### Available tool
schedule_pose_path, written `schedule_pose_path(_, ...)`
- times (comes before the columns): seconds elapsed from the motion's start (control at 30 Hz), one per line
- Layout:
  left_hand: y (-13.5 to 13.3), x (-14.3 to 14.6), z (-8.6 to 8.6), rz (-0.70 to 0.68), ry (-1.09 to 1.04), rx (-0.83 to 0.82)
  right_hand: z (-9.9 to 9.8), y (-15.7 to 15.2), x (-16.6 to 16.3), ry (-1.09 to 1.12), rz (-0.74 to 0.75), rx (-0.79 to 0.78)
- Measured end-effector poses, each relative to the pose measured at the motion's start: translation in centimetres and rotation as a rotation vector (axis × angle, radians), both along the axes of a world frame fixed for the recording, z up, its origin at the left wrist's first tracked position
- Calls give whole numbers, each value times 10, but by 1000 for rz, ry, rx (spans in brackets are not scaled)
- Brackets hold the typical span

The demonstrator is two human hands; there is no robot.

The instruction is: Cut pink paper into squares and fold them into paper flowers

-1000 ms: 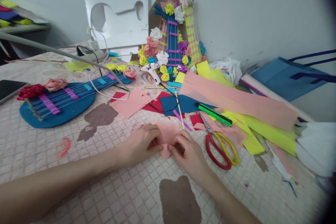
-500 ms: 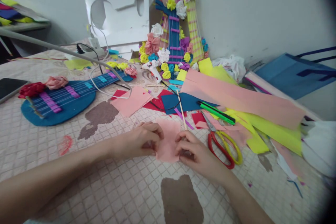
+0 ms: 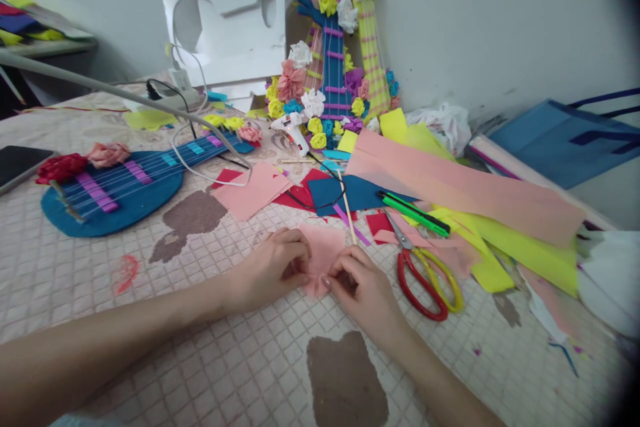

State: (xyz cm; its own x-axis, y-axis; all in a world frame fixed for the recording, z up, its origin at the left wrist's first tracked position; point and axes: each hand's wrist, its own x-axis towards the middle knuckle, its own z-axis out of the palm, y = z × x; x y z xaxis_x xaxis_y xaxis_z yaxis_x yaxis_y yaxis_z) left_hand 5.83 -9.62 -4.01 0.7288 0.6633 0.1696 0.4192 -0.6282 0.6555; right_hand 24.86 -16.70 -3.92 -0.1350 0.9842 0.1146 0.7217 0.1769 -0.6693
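Observation:
Between my hands is a small piece of pink crepe paper [image 3: 323, 247], gathered into creases along its near edge. My left hand [image 3: 280, 261] pinches its left side, thumb against fingertips. On the right side, my right hand [image 3: 363, 287] pinches the paper near the same gathered edge. A thin wooden stick [image 3: 347, 207] lies just beyond the paper. Scissors [image 3: 425, 273] with one red and one yellow handle rest to the right of my right hand, and a green box cutter [image 3: 415, 213] lies past them.
A blue paper guitar [image 3: 115, 197] with flowers lies at left, under a white cable. A hot glue gun [image 3: 291, 132] stands at the back before flower-covered guitars [image 3: 333, 73]. Pink and yellow paper sheets [image 3: 465, 187] spread at right, near a blue bag [image 3: 565, 140].
Both hands have drawn closer together at the paper's near edge. That edge, flat before, is now bunched into folds.

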Motion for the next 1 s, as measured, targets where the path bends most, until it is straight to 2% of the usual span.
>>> schedule_pose_path(0.23,-1,1,4,30,-15,-50,4,1,3,16,65,-14)
schedule_pose_path(0.5,-5,3,-1,61,-5,53,-1,2,-4,-68,-26,8)
schedule_pose_path(0.67,-4,2,0,71,11,39,0,1,-3,-62,-24,-2)
schedule_pose_path(0.73,-2,-1,4,34,10,-15,5,1,2,-30,29,-39)
schedule_pose_path(0.9,5,-11,14,-223,24,-120,20,0,17,74,289,-201)
schedule_pose_path(1.0,5,-13,18,-238,76,-105,23,-1,21,68,331,-194)
